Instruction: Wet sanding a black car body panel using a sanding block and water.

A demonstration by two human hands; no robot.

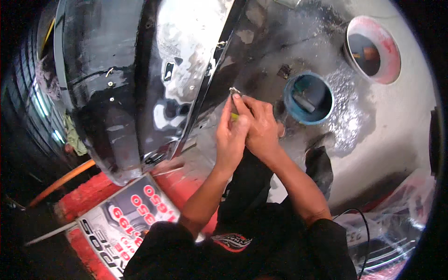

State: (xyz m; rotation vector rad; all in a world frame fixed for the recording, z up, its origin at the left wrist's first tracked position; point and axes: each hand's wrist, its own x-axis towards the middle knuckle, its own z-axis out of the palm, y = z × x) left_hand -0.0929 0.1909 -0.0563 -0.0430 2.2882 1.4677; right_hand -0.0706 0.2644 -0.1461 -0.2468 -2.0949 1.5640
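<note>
- Looking down, I see the biggest thing first: a glossy black body panel (140,79) filling the upper left, its lower edge running diagonally down toward my hands.
- To its left, a dark tyre (23,107) curves along the rim of the view, with an orange hose (60,179) below it.
- Right of the panel, wet grey concrete floor (387,121) spreads out, shiny in patches.
- On that floor, a red-rimmed bucket (373,49) sits at the upper right, and a smaller blue-rimmed bucket (308,98) stands just right of my hands, something lying inside it.
- Lower left, a red and white printed board (121,219) lies flat beneath the panel's corner.
- My right hand (261,128) is curled, its fingers pinching a small metal part (234,90) at the panel's edge.
- My left hand (232,135) presses against the right one, fingers closed around a small yellow-green object (234,116); I cannot tell what it is.
- That metal part sits right against the panel's dark trim edge, above both hands.
</note>
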